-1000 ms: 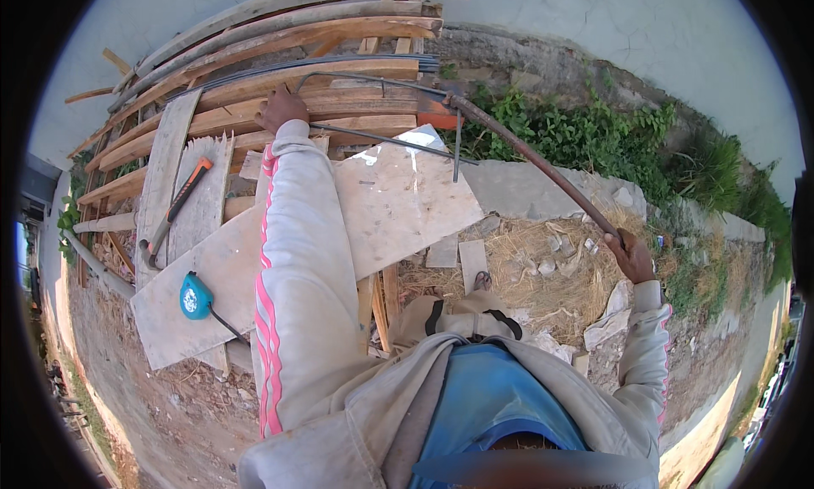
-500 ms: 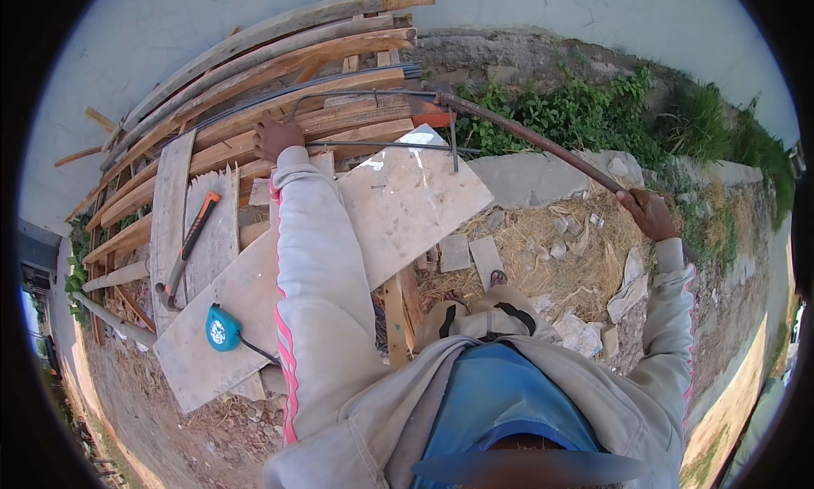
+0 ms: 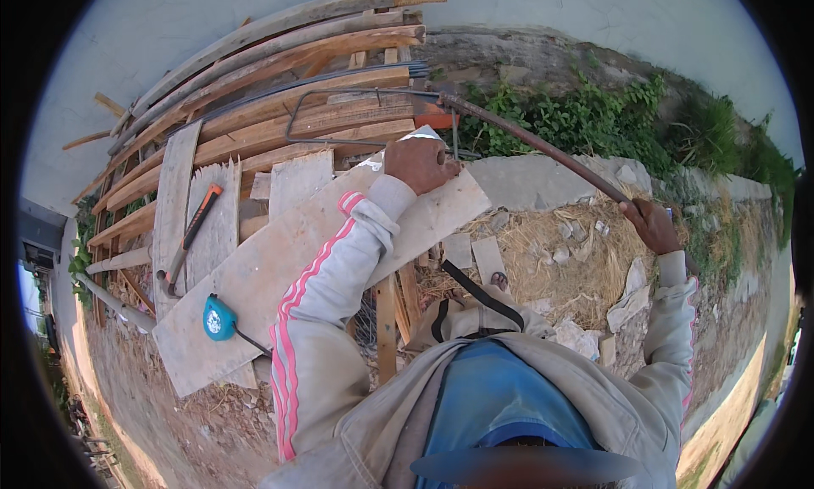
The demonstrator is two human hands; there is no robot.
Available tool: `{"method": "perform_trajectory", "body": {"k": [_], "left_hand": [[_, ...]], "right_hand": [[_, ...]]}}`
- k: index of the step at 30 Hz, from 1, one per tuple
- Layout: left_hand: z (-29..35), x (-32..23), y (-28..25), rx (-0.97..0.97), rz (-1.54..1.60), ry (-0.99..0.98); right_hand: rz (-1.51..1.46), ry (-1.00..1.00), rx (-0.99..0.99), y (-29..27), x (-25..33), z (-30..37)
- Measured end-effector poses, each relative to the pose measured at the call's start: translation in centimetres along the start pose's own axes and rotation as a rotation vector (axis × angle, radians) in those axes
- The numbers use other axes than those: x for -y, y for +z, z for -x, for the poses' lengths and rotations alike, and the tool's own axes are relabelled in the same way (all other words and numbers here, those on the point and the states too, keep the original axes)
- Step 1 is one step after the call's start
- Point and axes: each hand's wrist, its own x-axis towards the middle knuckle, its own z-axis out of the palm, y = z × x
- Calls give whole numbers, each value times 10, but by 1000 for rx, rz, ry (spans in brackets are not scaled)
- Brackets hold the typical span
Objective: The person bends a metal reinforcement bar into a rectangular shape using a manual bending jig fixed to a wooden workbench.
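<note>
My left hand [image 3: 417, 165] is closed over the near side of a thin steel rod [image 3: 339, 141], bent into a long, narrow frame shape. The hand hides part of that rod; its end shows just past the fingers. With fingers wrapped round it, my right hand [image 3: 653, 226] grips a long brown metal bar [image 3: 543, 141]. The bar's far end meets the bent rod beside an orange-red piece [image 3: 434, 120] on the planks. Below my left hand lies a pale flat board [image 3: 254, 294]. On it rests a teal tape measure [image 3: 219, 318].
A hammer [image 3: 194, 230] with an orange and black handle lies on weathered boards at the left. Stacked timber [image 3: 288, 52] runs along the wall. Green plants [image 3: 577, 108] grow at the back right, above straw and rubble [image 3: 543, 243].
My left hand has moved right and nearer, from the far bend of the rod to its near side by the end. The bent rod has shifted slightly; my right hand stays on the bar.
</note>
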Motion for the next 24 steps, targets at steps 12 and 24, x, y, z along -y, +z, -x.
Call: {"method": "perform_trajectory", "body": {"k": [12,24], "left_hand": [[11,1,29,-286,-66,4],[13,2,30,-310,-39,28]], "right_hand": [[-91,-22,-2,12,-14,-5],[-54,-41,-14,14,-11,-12]]}}
